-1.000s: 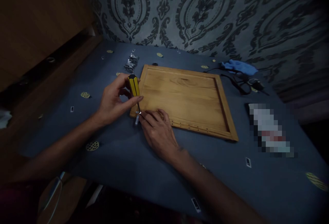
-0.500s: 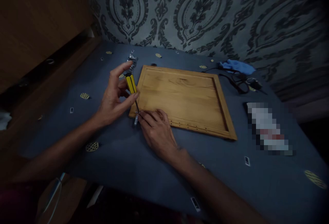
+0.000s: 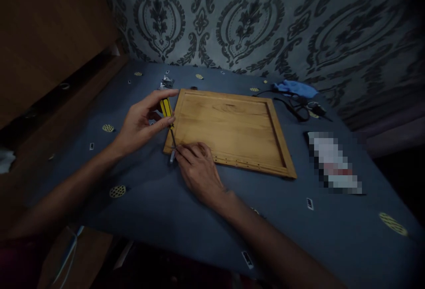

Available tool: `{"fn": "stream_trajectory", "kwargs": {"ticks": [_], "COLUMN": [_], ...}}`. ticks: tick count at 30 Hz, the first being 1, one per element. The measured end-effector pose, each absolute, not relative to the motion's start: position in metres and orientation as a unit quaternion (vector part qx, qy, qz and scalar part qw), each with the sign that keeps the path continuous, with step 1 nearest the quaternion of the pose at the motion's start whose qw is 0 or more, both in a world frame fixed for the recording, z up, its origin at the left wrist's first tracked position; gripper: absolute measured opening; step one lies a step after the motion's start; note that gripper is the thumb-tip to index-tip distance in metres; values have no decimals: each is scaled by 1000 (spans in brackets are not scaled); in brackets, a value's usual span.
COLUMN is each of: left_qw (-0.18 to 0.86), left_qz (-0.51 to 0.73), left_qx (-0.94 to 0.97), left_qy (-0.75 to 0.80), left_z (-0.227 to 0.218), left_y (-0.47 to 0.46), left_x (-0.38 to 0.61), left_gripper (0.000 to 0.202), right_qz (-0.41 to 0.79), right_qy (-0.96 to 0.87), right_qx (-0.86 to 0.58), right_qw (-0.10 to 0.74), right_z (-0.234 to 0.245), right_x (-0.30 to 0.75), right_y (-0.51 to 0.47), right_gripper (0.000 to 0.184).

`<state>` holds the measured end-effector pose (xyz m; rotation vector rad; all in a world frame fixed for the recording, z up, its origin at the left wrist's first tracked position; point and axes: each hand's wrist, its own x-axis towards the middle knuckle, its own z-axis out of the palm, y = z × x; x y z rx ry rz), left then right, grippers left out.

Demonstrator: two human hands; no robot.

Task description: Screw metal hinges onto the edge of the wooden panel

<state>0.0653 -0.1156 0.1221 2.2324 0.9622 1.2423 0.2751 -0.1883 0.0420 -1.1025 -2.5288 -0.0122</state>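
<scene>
My left hand (image 3: 141, 123) grips the yellow-and-black handle of a screwdriver (image 3: 166, 111), held upright and tilted, its tip down at the near left corner of a framed wooden panel (image 3: 229, 127). My right hand (image 3: 197, 169) rests on the blue cloth by that corner. Its fingers are pinched together on a small metal piece (image 3: 172, 156) at the screwdriver's tip, against the panel's edge.
The blue patterned cloth (image 3: 166, 200) covers the surface. A heap of small metal fittings (image 3: 165, 82) lies behind the panel's far left corner. A blue rag (image 3: 294, 88) and black cords (image 3: 300, 107) lie at the back right. A wooden cabinet (image 3: 46, 45) stands on the left.
My left hand's fingers lifted off the handle, then closed round it again, as in turning. The right hand stayed at the corner. The view drifted slightly.
</scene>
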Motion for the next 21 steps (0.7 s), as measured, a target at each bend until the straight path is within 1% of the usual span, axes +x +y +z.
{"fn": "stream_trajectory", "kwargs": {"ticks": [4, 6, 13, 18, 21], "left_qw": [201, 190, 159, 188, 219], "left_qz": [386, 377, 451, 484, 479], "left_qx": [841, 848, 799, 773, 772], "left_qy": [321, 322, 364, 365, 355], "left_z": [137, 138, 122, 118, 118], "left_y": [-109, -108, -113, -115, -115], "left_x": [65, 68, 76, 71, 69], "left_gripper": [43, 39, 39, 45, 46], "right_qz": [-10, -13, -19, -25, -21], "right_qy": [-900, -901, -901, -900, -899], "right_qx": [-390, -391, -398, -393, -394], "right_qw": [192, 189, 172, 189, 190], "right_z": [42, 43, 43, 42, 41], "right_x": [274, 274, 273, 274, 274], "right_y": [-188, -188, -187, -187, -186], "right_gripper": [38, 38, 37, 36, 38]}}
